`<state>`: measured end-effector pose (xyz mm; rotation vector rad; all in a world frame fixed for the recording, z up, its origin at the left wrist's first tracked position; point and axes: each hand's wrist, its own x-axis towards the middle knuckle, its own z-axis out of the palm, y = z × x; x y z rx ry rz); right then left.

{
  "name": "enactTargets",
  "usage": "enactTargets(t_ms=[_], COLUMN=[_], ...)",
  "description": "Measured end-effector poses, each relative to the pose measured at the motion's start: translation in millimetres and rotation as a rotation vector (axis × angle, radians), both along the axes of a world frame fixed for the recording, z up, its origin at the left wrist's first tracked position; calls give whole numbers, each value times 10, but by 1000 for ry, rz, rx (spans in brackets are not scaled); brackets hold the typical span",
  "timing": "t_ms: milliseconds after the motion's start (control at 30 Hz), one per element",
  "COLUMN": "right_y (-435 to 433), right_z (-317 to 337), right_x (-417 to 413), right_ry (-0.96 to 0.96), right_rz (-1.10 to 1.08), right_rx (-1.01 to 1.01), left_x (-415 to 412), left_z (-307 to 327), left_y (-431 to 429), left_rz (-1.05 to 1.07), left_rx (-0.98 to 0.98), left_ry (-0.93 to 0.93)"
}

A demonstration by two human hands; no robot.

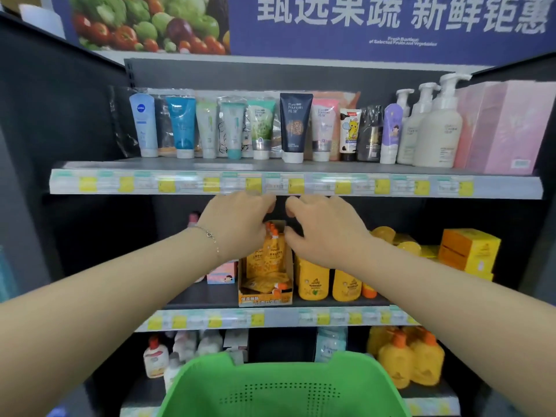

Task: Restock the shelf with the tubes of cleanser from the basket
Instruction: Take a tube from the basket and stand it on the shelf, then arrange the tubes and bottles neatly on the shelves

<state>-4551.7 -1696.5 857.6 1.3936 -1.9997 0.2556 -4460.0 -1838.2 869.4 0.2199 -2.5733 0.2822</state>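
Both of your hands hang just under the front edge of the top shelf (180, 165), close together but apart. Your left hand (237, 224) and your right hand (325, 230) each have the fingers loosely bent and hold nothing you can see. A thin bracelet (210, 236) sits on the left wrist.

The tubes of cleanser (261, 127) stand cap-down in a row along that top shelf, a dark blue tube (294, 127) a little forward of the rest. To their right stand white pump bottles (436, 130), then pink boxes (505, 127). A strip of price tags (382, 186) runs along the shelf lip.

Behind your hands, on the middle shelf, an open carton of orange pouches (267, 266) stands beside yellow bottles (313, 281) and orange boxes (469, 251). The green basket (282, 386) sits low in front of you, below the hands. A blue banner (391, 22) with pictured produce hangs above the dark shelving.
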Motion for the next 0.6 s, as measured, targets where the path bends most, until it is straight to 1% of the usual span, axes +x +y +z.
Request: enactTargets(t_ms=[267, 367, 433, 600], right_y=[22, 40, 60, 92], right_z=[-640, -834, -934, -1195], right_x=[52, 83, 96, 119], right_ry=[29, -32, -63, -101], right_rz=[-24, -6, 11, -22], right_rx=[88, 141, 142, 241], left_x=[95, 100, 119, 135], left_z=[-572, -790, -910, -1224], left_y=[50, 33, 20, 21], left_rz=[41, 40, 21, -3], left_rx=[-11, 43, 80, 111], left_ry=[-132, -186, -197, -250])
